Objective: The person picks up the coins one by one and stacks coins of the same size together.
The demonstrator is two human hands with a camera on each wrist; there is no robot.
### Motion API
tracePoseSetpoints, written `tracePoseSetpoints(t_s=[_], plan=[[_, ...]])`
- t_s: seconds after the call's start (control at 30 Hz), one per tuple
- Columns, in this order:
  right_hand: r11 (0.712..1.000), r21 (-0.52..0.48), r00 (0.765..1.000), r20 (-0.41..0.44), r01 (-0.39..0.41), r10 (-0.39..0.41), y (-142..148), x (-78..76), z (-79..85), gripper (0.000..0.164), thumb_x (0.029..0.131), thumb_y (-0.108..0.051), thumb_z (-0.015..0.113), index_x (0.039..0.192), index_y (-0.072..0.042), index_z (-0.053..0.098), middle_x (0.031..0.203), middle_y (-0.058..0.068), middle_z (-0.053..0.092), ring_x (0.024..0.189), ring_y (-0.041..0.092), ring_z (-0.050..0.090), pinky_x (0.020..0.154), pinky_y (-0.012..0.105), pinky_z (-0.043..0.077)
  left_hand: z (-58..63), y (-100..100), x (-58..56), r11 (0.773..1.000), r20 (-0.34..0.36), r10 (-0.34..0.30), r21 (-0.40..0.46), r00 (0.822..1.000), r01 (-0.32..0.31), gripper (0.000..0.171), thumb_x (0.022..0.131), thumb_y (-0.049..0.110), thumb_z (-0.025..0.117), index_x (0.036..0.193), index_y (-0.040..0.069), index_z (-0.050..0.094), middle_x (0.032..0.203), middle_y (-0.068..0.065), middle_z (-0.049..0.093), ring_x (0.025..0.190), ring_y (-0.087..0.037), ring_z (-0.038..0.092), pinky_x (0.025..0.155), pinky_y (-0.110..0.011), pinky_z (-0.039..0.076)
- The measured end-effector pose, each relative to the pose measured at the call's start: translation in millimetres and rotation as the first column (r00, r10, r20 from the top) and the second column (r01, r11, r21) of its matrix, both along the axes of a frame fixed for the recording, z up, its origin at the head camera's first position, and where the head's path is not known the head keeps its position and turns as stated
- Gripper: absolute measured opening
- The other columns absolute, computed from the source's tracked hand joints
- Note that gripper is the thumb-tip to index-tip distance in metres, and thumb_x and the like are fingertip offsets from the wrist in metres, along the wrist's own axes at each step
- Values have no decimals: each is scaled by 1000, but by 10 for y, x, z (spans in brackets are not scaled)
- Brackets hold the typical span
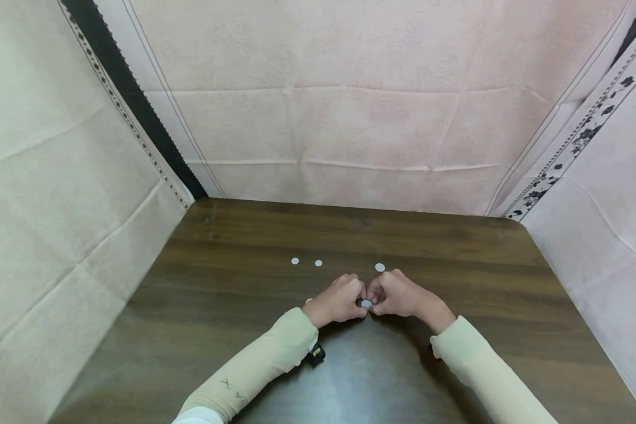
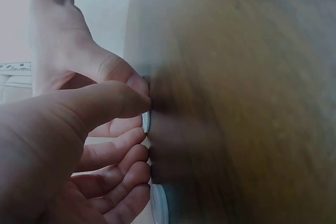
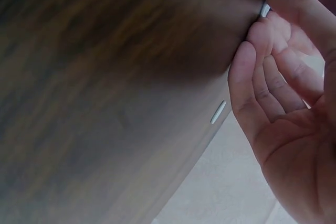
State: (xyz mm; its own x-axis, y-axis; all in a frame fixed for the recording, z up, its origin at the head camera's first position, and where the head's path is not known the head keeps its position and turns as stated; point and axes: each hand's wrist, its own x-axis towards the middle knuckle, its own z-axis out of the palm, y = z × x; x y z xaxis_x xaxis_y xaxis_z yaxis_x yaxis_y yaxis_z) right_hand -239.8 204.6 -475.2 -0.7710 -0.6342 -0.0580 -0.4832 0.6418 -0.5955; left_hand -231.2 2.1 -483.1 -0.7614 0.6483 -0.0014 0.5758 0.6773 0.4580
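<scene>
In the head view my left hand (image 1: 341, 298) and right hand (image 1: 397, 296) meet low over the brown table, with a small flat white disc (image 1: 366, 303) between their fingertips. Curled thumbs and fingers of both hands pinch its edges. From the left wrist view, the disc (image 2: 146, 121) shows edge-on between thumb and fingertips, right at the tabletop. The right wrist view shows only a sliver of the disc (image 3: 265, 9) by the right thumb tip. Another white disc (image 2: 159, 204) lies beside my left hand's fingertips, mostly hidden behind that hand in the head view.
Farther back on the table (image 1: 275, 229) lie two small white discs, a left disc (image 1: 295, 261) and a right disc (image 1: 318, 263). A larger white disc (image 1: 380, 267) lies just beyond my right hand. Pale cloth (image 1: 350, 129) hangs behind the table and along both sides.
</scene>
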Motion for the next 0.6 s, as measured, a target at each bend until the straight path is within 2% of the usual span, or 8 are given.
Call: tracePoseSetpoints(t_s=[0.23, 0.4, 0.6], plan=[[1000, -6, 1000, 14, 4, -4, 14, -7, 24, 10, 82, -5, 85, 85, -11, 77, 80, -7, 75, 75, -1, 69, 67, 20, 57, 1, 5, 12, 1000, 2, 17, -21, 1000, -17, 13, 89, 19, 83, 95, 9, 78, 95, 0, 68, 92, -13, 56, 80, -24, 46], [998, 33, 998, 35, 45, -46, 80, -57, 94, 8, 85, -9, 85, 87, -8, 77, 82, -4, 77, 76, 3, 71, 66, 21, 58, 0, 12, 15, 999, 11, 27, -36, 1000, -27, 14, 90, 20, 82, 96, 8, 78, 98, -1, 69, 97, -16, 59, 84, -25, 50], [994, 75, 996, -30, 81, -79, 192, -180, 205, 12, 86, -10, 85, 93, -4, 77, 86, 1, 77, 78, 8, 73, 69, 24, 61, 24, 22, 20, 999, 9, 25, -40, 1000, -25, 15, 90, 20, 82, 96, 7, 78, 99, -2, 69, 95, -16, 60, 84, -25, 51]])
